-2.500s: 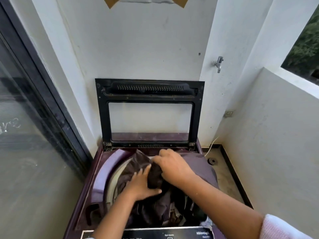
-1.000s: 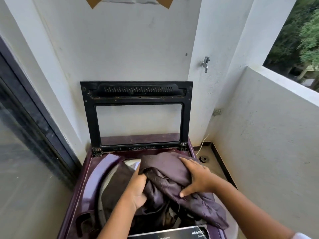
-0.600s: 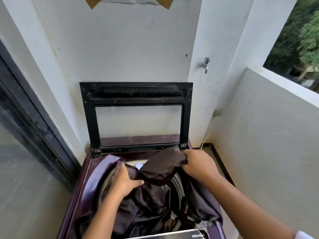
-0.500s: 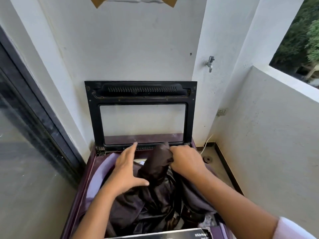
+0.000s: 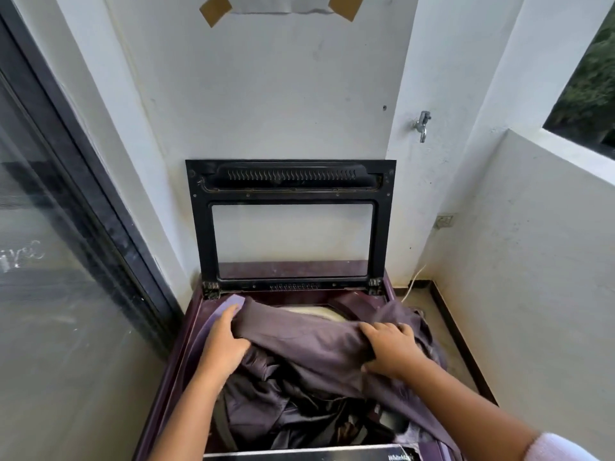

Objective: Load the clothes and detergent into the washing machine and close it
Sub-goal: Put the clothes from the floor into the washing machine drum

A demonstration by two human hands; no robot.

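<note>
A maroon top-loading washing machine (image 5: 186, 331) stands below me with its black-framed glass lid (image 5: 290, 181) raised against the wall. Dark purple-brown clothes (image 5: 299, 341) fill the drum opening and spill over its right rim. My left hand (image 5: 223, 344) grips the cloth at the left side of the opening. My right hand (image 5: 389, 349) grips a fold of the same cloth at the right. A stretch of fabric runs between the two hands. A bit of the pale drum rim (image 5: 316, 311) shows behind it. No detergent is in view.
A glass sliding door (image 5: 50, 261) with a dark frame closes off the left. A tap (image 5: 422, 124) and a wall socket (image 5: 445, 221) sit on the white wall at right. A low parapet wall (image 5: 532, 261) bounds the narrow tiled floor strip (image 5: 429, 314).
My hands have moved apart, the left to the opening's left edge and the right further right. The bunched cloth is now spread out between them over the drum.
</note>
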